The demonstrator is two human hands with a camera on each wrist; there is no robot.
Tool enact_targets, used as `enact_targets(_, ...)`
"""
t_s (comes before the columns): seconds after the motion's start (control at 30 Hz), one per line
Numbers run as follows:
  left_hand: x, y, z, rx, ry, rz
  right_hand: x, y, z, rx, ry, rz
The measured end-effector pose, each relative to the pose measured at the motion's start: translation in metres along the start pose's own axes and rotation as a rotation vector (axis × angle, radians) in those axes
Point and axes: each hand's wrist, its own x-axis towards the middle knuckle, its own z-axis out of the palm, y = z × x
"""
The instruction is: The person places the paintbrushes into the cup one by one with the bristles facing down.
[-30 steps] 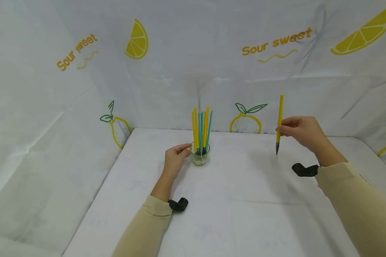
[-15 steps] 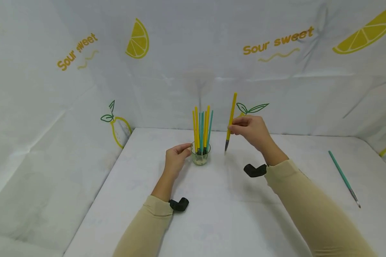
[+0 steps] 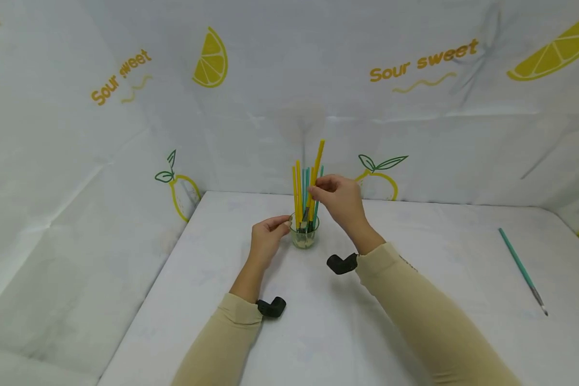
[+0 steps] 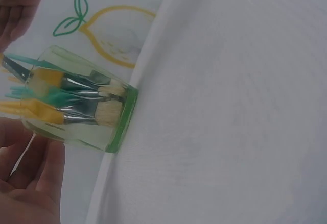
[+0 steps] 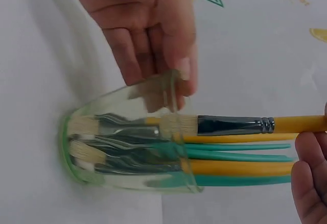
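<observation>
A clear greenish glass [image 3: 303,241] stands upright on the white table and holds several yellow and teal paintbrushes, bristles down. My left hand [image 3: 266,238] pinches its rim from the left; the right wrist view shows the thumb and fingers on the rim. Between its thumb and fingers my right hand [image 3: 341,202] holds a yellow paintbrush [image 5: 230,125] by the handle, over the glass. Its pale bristles point down and are at the glass's mouth, above the other brushes' bristles. In the left wrist view the fingers of my left hand [image 4: 30,168] show beside the glass.
A lone teal paintbrush [image 3: 521,268] lies on the right side of the table [image 3: 318,332]. A white sheet [image 3: 270,64] printed with lemons and lettering hangs behind the table. Black cameras are worn on both wrists.
My right hand has carried the yellow paintbrush leftwards from the right side of the table to the glass. The teal paintbrush on the right has come into sight. My left hand stays at the rim.
</observation>
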Motion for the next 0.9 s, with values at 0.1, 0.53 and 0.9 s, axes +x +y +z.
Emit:
enact_targets(0.1,0.0,0.0,0.001,-0.002,-0.001,-0.001,-0.003,0.004,0.013,-0.104,0.016,-0.024)
enact_targets(0.53,0.0,0.0,0.001,0.001,0.007,-0.002,-0.012,0.021,0.045,-0.296,0.021,0.044)
enact_targets(0.9,0.0,-0.001,0.001,-0.013,0.006,-0.012,-0.015,0.019,0.051,-0.343,0.047,0.066)
